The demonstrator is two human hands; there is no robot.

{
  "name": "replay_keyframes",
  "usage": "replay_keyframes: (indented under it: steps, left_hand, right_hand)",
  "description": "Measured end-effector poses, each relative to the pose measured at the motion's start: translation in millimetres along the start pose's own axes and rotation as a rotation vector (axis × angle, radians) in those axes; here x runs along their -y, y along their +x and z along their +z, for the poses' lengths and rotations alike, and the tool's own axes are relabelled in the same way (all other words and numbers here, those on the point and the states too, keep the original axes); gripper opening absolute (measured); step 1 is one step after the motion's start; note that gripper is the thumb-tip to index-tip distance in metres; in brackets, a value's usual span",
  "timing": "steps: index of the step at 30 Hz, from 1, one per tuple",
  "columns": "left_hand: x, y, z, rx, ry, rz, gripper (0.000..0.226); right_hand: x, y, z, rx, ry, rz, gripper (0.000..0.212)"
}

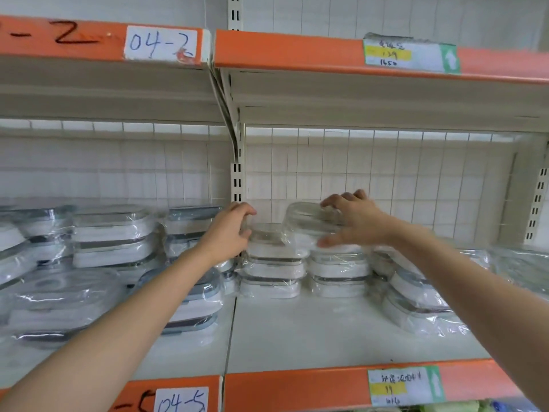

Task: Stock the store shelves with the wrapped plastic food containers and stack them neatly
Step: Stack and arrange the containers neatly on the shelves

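Observation:
Wrapped white plastic containers stand in stacks at the back of the shelf (326, 331). My right hand (353, 221) grips a clear wrapped container (309, 217), held tilted on top of the middle stack (338, 272), fingers over its far edge and thumb at its near side. My left hand (228, 230) has its fingers curled against the left side of the neighbouring stack (273, 263), by the shelf upright. More wrapped containers (113, 236) are stacked in the left bay, and a leaning pile (416, 295) sits on the right.
An orange-edged shelf (297, 52) hangs overhead with paper labels. A slotted upright post (237, 179) divides the two bays. A wire grid back panel (386, 179) closes the rear. Crumpled wrapped items (523, 266) lie at the far right.

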State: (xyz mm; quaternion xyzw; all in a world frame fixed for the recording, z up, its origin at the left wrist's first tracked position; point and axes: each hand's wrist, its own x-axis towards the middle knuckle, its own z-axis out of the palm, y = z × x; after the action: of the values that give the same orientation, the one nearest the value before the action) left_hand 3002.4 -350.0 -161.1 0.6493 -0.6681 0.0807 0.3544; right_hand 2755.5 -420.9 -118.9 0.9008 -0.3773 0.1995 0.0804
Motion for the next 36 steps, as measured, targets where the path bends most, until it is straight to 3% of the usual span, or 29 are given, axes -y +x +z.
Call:
replay_keyframes:
  steps: [3, 8, 13, 19, 23, 28, 33, 36]
  left_hand:
    - [-0.7, -15.7, -18.4, -0.076, 0.051, 0.04, 0.033]
    - [-3.6, -30.8, -29.9, -0.049, 0.135, 0.091, 0.028]
    - [-15.0, -19.3, -4.8, -0.09, 0.2, 0.215, 0.052]
    - [-30.9, 21.8, 41.3, 0.05, 0.516, 0.148, 0.096]
    - [-28.6, 30.0, 39.5, 0.056, 0.522, 0.136, 0.094]
    - [-25.3, 20.2, 33.2, 0.065, 0.49, 0.189, 0.098]
    - [-23.0, -5.1, 16.5, -0.126, 0.255, 0.204, 0.07]
    - [-25.7, -23.0, 7.3, -0.157, 0.137, 0.207, 0.036]
  right_hand:
    - [16.1, 40.7, 17.5, -0.045, 0.042, -0.011, 0.078]
    - [33.5, 69.3, 39.3, 0.117, 0.187, -0.027, 0.069]
    - [2.9, 42.3, 33.3, 0.071, 0.293, 0.093, 0.079]
    - [-33.1, -5.7, 72.8, 0.295, -0.073, 0.17, 0.086]
    - [-32.5, -15.1, 87.8, 0.129, -0.418, 0.046, 0.068]
    - [-22.1, -28.2, 76.0, 0.0, -0.471, -0.054, 0.06]
    - [11.6, -61.9, 59.2, -0.215, -0.362, -0.377, 0.057]
    - [41.9, -66.6, 68.9, -0.041, -0.193, -0.446, 0.061]
